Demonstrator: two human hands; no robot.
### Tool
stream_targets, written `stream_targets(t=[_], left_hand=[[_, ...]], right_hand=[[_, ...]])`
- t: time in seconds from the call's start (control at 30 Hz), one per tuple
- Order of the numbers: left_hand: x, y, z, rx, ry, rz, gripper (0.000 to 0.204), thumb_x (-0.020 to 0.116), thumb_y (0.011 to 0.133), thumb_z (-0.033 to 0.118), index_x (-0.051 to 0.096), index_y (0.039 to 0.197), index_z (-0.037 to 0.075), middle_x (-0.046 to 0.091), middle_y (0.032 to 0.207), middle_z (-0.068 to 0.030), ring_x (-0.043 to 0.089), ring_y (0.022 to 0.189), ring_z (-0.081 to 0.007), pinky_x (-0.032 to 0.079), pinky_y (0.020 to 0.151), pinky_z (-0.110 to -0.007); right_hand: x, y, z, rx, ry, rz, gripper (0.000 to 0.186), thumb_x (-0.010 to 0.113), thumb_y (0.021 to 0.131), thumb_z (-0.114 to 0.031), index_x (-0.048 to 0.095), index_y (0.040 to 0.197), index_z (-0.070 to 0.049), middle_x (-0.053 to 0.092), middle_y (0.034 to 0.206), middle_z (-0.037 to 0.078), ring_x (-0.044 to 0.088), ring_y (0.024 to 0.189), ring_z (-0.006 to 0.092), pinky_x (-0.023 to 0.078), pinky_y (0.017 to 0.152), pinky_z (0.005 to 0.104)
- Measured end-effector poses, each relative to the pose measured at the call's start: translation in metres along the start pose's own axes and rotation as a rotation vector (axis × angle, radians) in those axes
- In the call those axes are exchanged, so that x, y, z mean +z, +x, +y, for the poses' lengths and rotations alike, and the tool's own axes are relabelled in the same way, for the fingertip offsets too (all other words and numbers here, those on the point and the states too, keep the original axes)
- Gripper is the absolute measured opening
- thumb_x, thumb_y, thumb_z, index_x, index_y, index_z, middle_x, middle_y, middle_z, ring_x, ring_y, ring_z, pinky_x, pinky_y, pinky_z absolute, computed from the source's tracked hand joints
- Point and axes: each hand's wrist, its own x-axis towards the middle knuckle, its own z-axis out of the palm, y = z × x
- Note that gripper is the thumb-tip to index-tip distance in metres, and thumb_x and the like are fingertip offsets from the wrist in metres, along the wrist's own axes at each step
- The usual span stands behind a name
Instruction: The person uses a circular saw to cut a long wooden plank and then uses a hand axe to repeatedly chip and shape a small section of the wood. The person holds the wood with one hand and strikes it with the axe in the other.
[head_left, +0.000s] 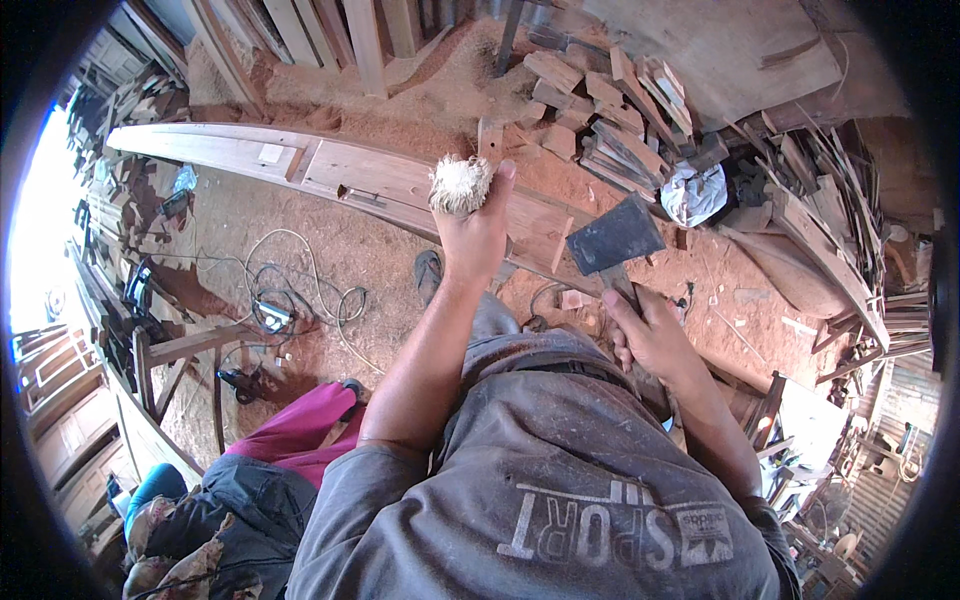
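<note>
My left hand (473, 238) is wrapped round a wooden tool handle with a frayed, whitish end (461, 184), thumb up; the tool's lower part is hidden. Below that hand runs a long pale wooden plank assembly (225, 146) with cut slots. Whether the tool touches it, I cannot tell. To the right, my right hand (655, 338) grips a mallet-like tool with a dark, flat-looking rectangular head (615, 236). Its head is raised above the right end of the wood, apart from the frayed handle.
Offcuts (605, 100) lie heaped beyond the wood, beside a crumpled white bag (694, 193). Cables (300, 285) coil on the dusty floor at left. A person in pink trousers (300, 430) is close at my lower left. Scrap strips (830, 215) lean at right.
</note>
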Motion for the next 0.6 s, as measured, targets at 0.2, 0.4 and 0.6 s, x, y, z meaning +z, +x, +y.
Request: stream_targets(t=[0.2, 0.4, 0.6], left_hand=[[0.007, -0.001, -0.004, 0.044, 0.027, -0.011, 0.030, 0.073, 0.095, 0.012, 0.055, 0.071, 0.006, 0.049, 0.065, 0.0063, 0.043, 0.062, -0.0068, 0.035, 0.055, -0.029], [0.007, -0.004, -0.003, 0.005, -0.059, 0.026, 0.029, 0.072, 0.096, 0.013, 0.055, 0.073, 0.009, 0.048, 0.061, 0.0063, 0.042, 0.051, -0.0050, 0.032, 0.046, -0.028], [-0.005, 0.001, -0.012, -0.058, -0.284, 0.043, 0.031, 0.071, 0.097, 0.014, 0.053, 0.073, 0.011, 0.046, 0.058, 0.0065, 0.042, 0.048, -0.0048, 0.031, 0.043, -0.027]], right_hand=[[-0.003, -0.002, -0.007, -0.011, -0.034, 0.009, 0.050, 0.057, 0.103, -0.048, 0.052, 0.104, 0.002, 0.051, 0.059, 0.003, 0.052, 0.044, 0.0121, 0.044, 0.041, 0.0296], [-0.016, 0.001, -0.032, -0.055, -0.184, 0.039, 0.054, 0.062, 0.100, -0.048, 0.058, 0.108, 0.005, 0.062, 0.071, 0.009, 0.061, 0.057, 0.0155, 0.050, 0.054, 0.0318], [-0.020, -0.004, -0.093, -0.390, -0.236, 0.111, 0.055, 0.065, 0.099, -0.047, 0.061, 0.116, 0.005, 0.067, 0.091, 0.017, 0.066, 0.081, 0.0228, 0.051, 0.073, 0.0363]])
